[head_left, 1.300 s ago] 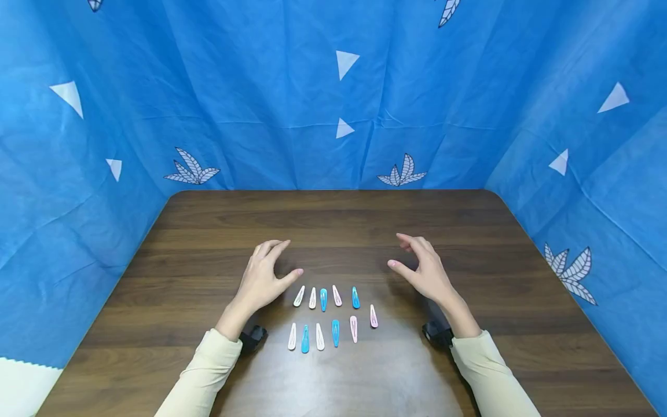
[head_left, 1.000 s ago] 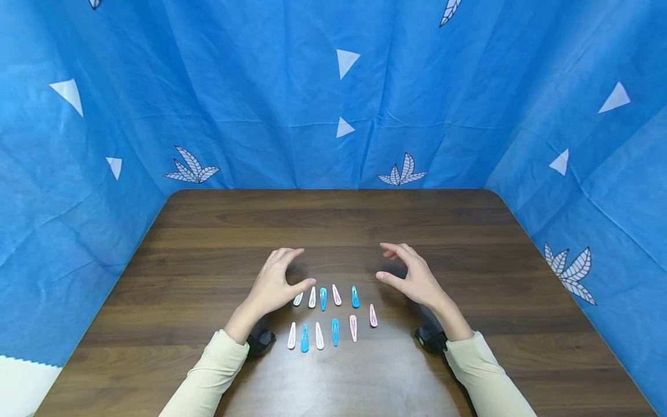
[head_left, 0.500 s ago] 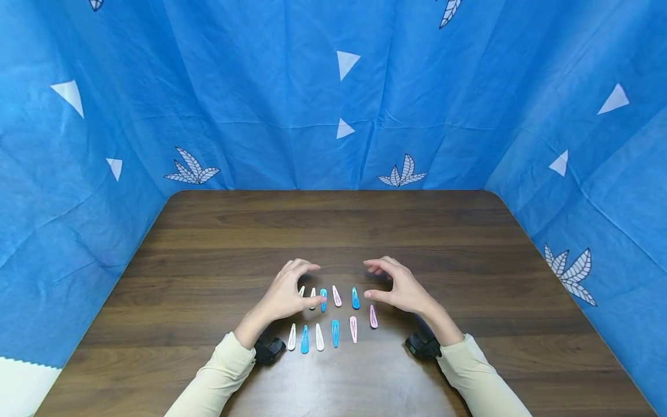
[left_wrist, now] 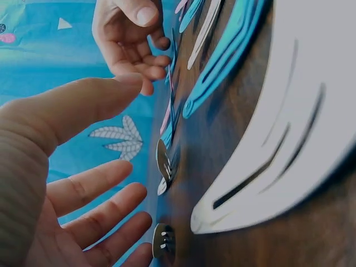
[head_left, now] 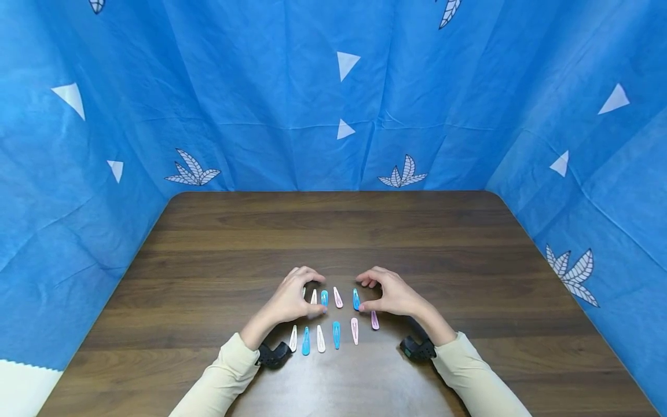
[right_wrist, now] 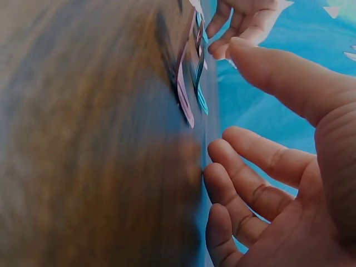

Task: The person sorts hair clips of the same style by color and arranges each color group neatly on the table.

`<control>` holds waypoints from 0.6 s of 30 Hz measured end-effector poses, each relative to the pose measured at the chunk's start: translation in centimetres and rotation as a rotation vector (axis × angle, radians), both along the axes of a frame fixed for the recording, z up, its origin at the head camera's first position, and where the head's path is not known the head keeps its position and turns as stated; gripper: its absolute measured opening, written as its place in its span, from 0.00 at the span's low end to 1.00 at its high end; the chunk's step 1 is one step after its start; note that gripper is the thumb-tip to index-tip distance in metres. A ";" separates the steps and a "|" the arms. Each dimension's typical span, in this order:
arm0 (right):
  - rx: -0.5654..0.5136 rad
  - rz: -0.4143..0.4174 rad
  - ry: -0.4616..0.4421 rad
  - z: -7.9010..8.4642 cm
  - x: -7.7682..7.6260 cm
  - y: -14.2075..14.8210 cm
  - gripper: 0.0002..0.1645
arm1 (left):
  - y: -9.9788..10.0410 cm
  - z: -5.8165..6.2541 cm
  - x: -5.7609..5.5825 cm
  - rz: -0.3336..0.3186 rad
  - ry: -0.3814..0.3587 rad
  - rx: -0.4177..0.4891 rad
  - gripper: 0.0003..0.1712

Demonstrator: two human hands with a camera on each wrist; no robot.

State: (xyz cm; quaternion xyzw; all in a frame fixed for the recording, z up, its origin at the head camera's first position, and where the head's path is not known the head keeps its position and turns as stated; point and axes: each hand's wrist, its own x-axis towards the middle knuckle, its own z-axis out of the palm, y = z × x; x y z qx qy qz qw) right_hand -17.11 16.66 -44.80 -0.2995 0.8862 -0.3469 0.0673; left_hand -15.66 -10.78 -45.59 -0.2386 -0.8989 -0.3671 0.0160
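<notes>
Having moved closer together, left hand [head_left: 289, 298] and right hand [head_left: 395, 295], each grip empty, thumb apart from fingers, flank the farthest pink hair clip [head_left: 337, 297]; blue hair clip [head_left: 356, 296] lies right of it, white hair clips [head_left: 320, 340] left, on the counter [head_left: 333, 231]

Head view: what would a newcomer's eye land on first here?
Probably the bright blue cloth filling the background, printed with white triangles and leaves, behind the dark wooden table. Next, the white, blue and pink hair clips lying in two loose rows near the front of the table. The left hand and right hand frame the far row from either side, thumbs apart from fingers.
</notes>
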 end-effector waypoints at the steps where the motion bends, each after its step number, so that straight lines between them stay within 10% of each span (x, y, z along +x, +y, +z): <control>1: 0.003 -0.002 0.002 0.0 0.0 -0.1 0.33 | 0.0 -0.1 0.0 -0.001 -0.001 -0.003 0.32; 18: 0.077 -0.051 0.053 -0.5 0.2 -0.6 0.29 | 0.4 -0.4 0.3 0.019 -0.007 -0.039 0.30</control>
